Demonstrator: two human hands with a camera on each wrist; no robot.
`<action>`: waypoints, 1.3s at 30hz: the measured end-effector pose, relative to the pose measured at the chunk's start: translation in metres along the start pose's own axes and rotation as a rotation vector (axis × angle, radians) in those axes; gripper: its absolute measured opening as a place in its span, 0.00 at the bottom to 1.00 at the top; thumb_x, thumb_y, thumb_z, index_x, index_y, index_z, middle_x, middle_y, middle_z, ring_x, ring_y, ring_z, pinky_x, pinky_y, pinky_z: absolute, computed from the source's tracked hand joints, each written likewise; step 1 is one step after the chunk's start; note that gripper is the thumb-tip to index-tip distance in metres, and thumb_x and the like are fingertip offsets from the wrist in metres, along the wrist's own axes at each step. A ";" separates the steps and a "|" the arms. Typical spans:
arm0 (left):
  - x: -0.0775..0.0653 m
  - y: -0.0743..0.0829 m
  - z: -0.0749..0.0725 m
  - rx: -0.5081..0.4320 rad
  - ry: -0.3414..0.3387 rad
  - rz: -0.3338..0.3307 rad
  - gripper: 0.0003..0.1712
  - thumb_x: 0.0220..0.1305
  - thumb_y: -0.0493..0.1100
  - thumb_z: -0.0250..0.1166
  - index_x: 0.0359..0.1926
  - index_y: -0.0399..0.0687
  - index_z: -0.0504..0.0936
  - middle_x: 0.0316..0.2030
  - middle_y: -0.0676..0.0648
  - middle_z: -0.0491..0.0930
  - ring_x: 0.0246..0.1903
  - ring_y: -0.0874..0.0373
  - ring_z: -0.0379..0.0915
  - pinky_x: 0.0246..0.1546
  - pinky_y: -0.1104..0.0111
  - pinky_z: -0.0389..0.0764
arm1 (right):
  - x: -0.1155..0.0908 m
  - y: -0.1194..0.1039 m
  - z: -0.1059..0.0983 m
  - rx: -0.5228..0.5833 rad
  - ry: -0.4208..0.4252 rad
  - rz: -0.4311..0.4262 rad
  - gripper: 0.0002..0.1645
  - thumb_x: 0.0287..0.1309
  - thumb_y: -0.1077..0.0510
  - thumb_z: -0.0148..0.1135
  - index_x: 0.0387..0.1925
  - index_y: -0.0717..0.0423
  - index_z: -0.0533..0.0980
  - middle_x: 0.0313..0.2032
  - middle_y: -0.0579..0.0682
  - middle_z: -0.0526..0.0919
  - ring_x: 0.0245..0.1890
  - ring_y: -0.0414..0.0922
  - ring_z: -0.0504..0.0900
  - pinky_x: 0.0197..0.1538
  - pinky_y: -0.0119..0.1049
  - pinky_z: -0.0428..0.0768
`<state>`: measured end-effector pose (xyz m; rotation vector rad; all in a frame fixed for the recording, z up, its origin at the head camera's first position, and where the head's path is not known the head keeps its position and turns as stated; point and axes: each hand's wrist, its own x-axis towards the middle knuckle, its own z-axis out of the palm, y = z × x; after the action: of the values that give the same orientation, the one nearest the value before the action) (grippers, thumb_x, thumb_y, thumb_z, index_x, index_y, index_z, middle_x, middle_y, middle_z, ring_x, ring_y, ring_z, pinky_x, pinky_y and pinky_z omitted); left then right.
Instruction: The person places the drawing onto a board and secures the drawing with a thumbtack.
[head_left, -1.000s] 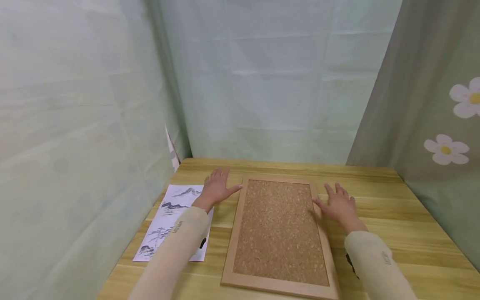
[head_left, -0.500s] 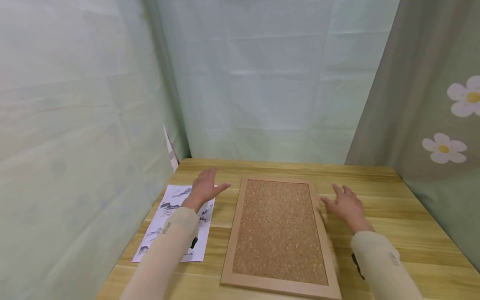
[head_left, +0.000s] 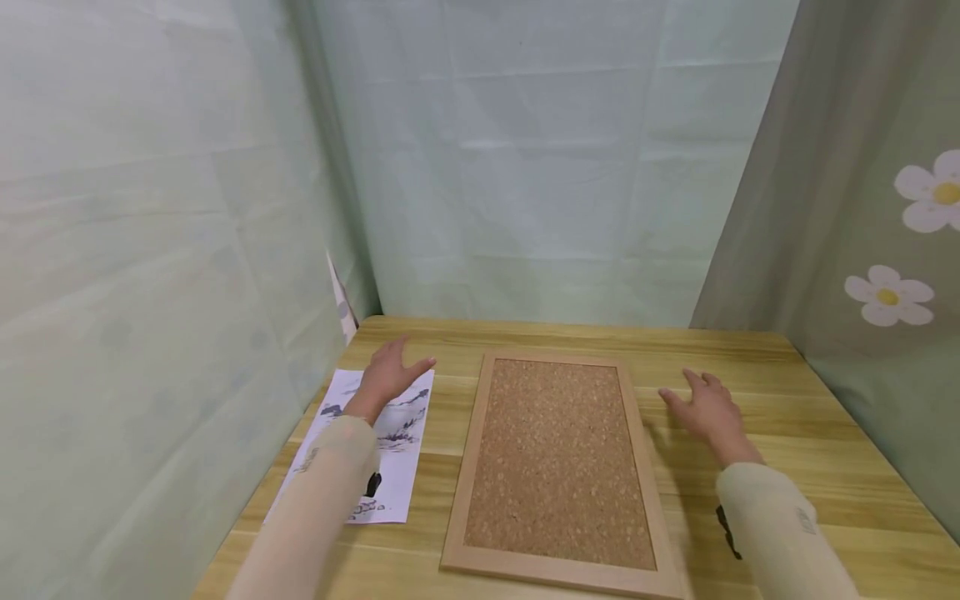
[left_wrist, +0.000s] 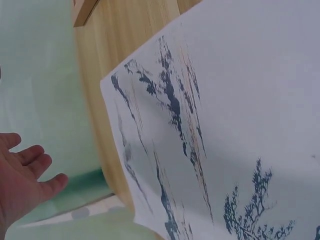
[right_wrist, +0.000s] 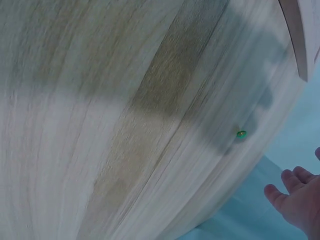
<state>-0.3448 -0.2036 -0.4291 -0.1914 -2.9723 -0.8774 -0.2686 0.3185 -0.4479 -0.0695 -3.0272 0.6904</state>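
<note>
A cork board (head_left: pixel 558 462) with a light wooden frame lies flat mid-table. Left of it lies a white sheet of paper (head_left: pixel 401 475) printed with ink landscape drawings, partly hidden by the left forearm. My left hand (head_left: pixel 385 377) hovers over the paper's far end, fingers spread and holding nothing. In the left wrist view, the printed sheet (left_wrist: pixel 260 100) fills much of the frame. My right hand (head_left: pixel 708 410) is above the table right of the board, apart from the frame, fingers loosely extended. It holds nothing.
The wooden table (head_left: pixel 795 400) is enclosed by pale green curtains (head_left: pixel 555 167) and, at right, a grey-green one with white flowers (head_left: pixel 888 297). A tiny green object (right_wrist: pixel 241 134) lies on the tabletop in the right wrist view.
Both hands have moved outward, away from the board: the left one leftward over the paper, the right one to the right. Board and paper keep their places.
</note>
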 end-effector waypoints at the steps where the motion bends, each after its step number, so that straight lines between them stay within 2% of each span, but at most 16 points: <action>1: -0.001 -0.002 -0.002 -0.020 0.003 -0.005 0.52 0.68 0.67 0.56 0.76 0.34 0.51 0.73 0.30 0.52 0.72 0.33 0.44 0.68 0.42 0.52 | 0.000 0.001 -0.001 0.005 0.000 0.004 0.53 0.70 0.29 0.40 0.74 0.69 0.50 0.69 0.81 0.46 0.65 0.80 0.50 0.58 0.75 0.58; 8: -0.006 -0.018 -0.013 -0.092 0.020 -0.040 0.52 0.70 0.64 0.56 0.74 0.27 0.50 0.72 0.26 0.51 0.72 0.32 0.45 0.69 0.43 0.51 | -0.004 0.010 -0.005 0.042 0.013 0.015 0.52 0.71 0.31 0.39 0.74 0.71 0.50 0.68 0.82 0.47 0.65 0.79 0.50 0.59 0.74 0.57; 14: -0.013 -0.032 -0.023 -0.159 0.033 -0.109 0.53 0.70 0.63 0.56 0.75 0.29 0.47 0.72 0.26 0.51 0.71 0.32 0.48 0.68 0.43 0.55 | -0.007 0.017 -0.008 0.061 0.002 0.031 0.53 0.71 0.30 0.38 0.73 0.72 0.49 0.67 0.82 0.49 0.64 0.79 0.51 0.60 0.74 0.57; 19: -0.019 -0.045 -0.027 -0.159 0.061 -0.139 0.53 0.70 0.63 0.57 0.74 0.27 0.47 0.70 0.24 0.53 0.69 0.31 0.52 0.66 0.43 0.59 | -0.007 0.025 -0.009 0.074 0.002 0.034 0.52 0.72 0.32 0.39 0.72 0.75 0.50 0.65 0.84 0.52 0.64 0.79 0.53 0.61 0.72 0.57; 33: -0.042 -0.084 -0.036 -0.171 0.061 -0.250 0.47 0.70 0.52 0.61 0.71 0.21 0.51 0.65 0.20 0.58 0.65 0.28 0.57 0.64 0.43 0.62 | -0.018 0.039 -0.020 0.209 -0.007 0.090 0.47 0.75 0.38 0.38 0.68 0.79 0.54 0.64 0.83 0.57 0.62 0.77 0.60 0.60 0.68 0.63; 39: -0.051 -0.095 -0.037 -0.212 0.059 -0.311 0.46 0.70 0.51 0.61 0.71 0.20 0.50 0.65 0.19 0.57 0.64 0.27 0.56 0.64 0.42 0.61 | -0.020 0.048 -0.020 0.275 -0.044 0.161 0.47 0.75 0.37 0.36 0.68 0.79 0.56 0.64 0.81 0.59 0.62 0.74 0.63 0.60 0.65 0.65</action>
<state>-0.3062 -0.3080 -0.4525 0.2960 -2.8946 -1.2063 -0.2457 0.3693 -0.4510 -0.2960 -2.9570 1.1281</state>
